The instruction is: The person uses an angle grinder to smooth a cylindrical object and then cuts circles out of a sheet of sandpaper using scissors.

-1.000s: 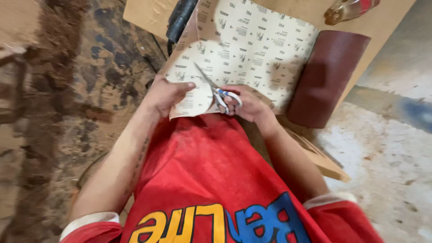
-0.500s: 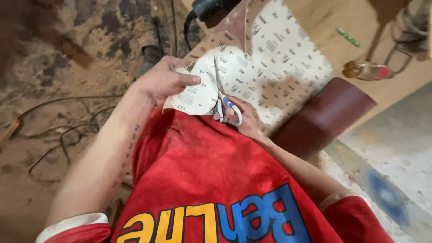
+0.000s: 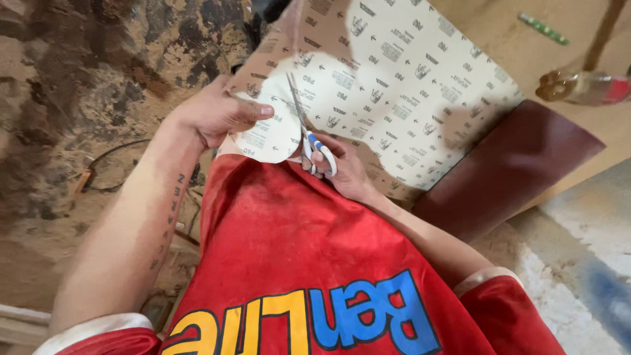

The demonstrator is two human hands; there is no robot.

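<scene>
A large sheet of sandpaper (image 3: 401, 85), pale printed back facing up, lies across a wooden board and hangs toward my body. My left hand (image 3: 213, 115) pinches a rounded, partly cut piece (image 3: 269, 131) at the sheet's near edge, thumb on top. My right hand (image 3: 342, 167) grips scissors (image 3: 305, 125) with white and blue handles. Their blades point away from me and sit in the cut beside the rounded piece. My red shirt (image 3: 296, 250) fills the lower part of the view.
The sheet's dark reddish-brown abrasive side (image 3: 506, 171) curls over at the right. The wooden board (image 3: 499, 46) carries a small green object (image 3: 542, 29) and a tool with a brass-coloured part (image 3: 565, 85). Dusty ground with a cable (image 3: 112, 164) lies to the left.
The view has shifted and come closer. The rounded piece has turned slightly in my left hand and the scissor blades have moved further along the cut.
</scene>
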